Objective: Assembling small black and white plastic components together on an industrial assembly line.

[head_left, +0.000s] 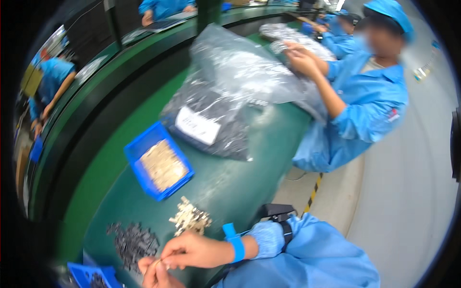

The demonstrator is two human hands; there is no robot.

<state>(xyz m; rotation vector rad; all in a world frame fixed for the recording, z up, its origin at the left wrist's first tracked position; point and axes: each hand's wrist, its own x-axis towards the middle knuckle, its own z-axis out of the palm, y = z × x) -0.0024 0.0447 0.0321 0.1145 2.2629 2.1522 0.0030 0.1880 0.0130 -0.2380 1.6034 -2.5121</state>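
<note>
While the person works at the green table, both hands are on the near side of the blue bin, farther from it than the pale pile. Left hand and right hand are together, thumbs and fingertips pinched on a small piece. Left is partly cut off from sight.

Risks, my read:
- Piece is tiny and the fingers cover most of it. Slip or uneven squeeze could flick it out. Likely landing spot is the black pile, near side of the bin and to its left, right by the fingers. Could be a pain to find there.
- Pale pile is also near side of the bin, loose, no walls. Right hand sits just beside it, so a careless sweep of hand or blue wristband could scatter it and mix the two piles.
- Bin is open-topped, holding loose tan parts. A hard knock could spill some.
- Clear bag slumps beyond the bin, to its right. If tugged, it might shove the bin.

Piece itself: just a thin tan sliver shows between fingertips. Can't tell full shape, finish, or whether it's one part or two. For comparison, pale pile looks cream with shiny bits; black pile is short dark bars.
</note>
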